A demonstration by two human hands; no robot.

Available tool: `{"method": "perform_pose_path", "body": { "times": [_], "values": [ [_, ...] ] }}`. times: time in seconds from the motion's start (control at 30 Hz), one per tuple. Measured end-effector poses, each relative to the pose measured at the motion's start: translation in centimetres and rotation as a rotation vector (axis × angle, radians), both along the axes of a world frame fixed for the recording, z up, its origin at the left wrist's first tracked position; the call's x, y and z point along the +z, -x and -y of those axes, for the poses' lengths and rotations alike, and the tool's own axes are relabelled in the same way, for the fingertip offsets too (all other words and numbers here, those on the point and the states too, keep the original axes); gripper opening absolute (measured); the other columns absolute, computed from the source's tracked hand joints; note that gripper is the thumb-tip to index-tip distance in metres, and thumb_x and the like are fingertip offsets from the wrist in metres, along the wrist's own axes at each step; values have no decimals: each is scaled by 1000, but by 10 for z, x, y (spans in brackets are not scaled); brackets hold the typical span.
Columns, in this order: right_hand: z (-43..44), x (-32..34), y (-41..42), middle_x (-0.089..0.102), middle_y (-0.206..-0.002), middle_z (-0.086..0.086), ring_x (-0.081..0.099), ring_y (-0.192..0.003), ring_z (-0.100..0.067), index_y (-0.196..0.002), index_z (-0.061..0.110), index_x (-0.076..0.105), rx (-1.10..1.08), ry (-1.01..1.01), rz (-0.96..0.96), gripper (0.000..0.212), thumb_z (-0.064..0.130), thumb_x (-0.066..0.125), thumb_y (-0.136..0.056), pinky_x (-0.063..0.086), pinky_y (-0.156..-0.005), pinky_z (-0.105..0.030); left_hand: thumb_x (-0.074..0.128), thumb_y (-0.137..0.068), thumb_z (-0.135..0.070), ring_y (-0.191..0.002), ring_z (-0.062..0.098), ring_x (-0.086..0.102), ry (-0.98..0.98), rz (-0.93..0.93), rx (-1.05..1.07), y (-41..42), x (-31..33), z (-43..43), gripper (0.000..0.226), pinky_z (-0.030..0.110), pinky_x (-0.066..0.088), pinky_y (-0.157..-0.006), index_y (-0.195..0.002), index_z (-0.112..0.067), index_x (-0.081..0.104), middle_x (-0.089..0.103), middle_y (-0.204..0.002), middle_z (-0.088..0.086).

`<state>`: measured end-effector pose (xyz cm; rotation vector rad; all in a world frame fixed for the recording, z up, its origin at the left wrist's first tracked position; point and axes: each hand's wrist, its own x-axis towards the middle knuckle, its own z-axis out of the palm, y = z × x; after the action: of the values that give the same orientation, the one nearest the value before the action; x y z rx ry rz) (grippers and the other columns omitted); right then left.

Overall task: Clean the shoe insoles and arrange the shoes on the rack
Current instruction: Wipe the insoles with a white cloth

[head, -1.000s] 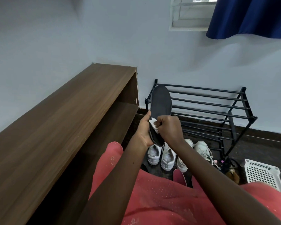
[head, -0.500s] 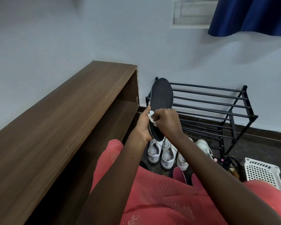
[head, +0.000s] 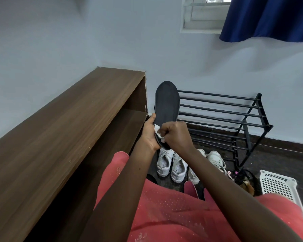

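Only the head view here. The left hand [head: 150, 135] grips the heel end of a dark insole [head: 167, 103], with the thumb up along its edge and the fingers wrapped round the back. The insole is held upright in front of the black shoe rack [head: 234, 109]. The right hand [head: 176, 135] is balled up, fingers pinching a white wipe [head: 157, 128] against the insole's lower part.

Progress-wise I'd say it's early. The rack has nothing on its bars, and the white sneakers [head: 171, 165] and a second pale pair [head: 215, 159] sit on the floor below. So the rest of the wiping, putting the insoles back and all the racking are left. I can't tell if any other insoles are done.
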<state>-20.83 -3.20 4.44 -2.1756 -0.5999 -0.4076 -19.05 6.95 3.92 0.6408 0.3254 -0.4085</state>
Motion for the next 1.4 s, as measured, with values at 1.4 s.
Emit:
{"method": "perform_pose_path", "body": {
  "times": [1.4],
  "values": [
    [-10,5,-27,63,-54,-10,62,-56,-28,-51,5,57,-108,103,13,14,-7,56,-58,48,-49,-37,22,-91,-68,-77,25,70,-43,-22,62,14,2,7,74,34,52,-71,-100,-9,65,70,-82,15]
  ]
}}
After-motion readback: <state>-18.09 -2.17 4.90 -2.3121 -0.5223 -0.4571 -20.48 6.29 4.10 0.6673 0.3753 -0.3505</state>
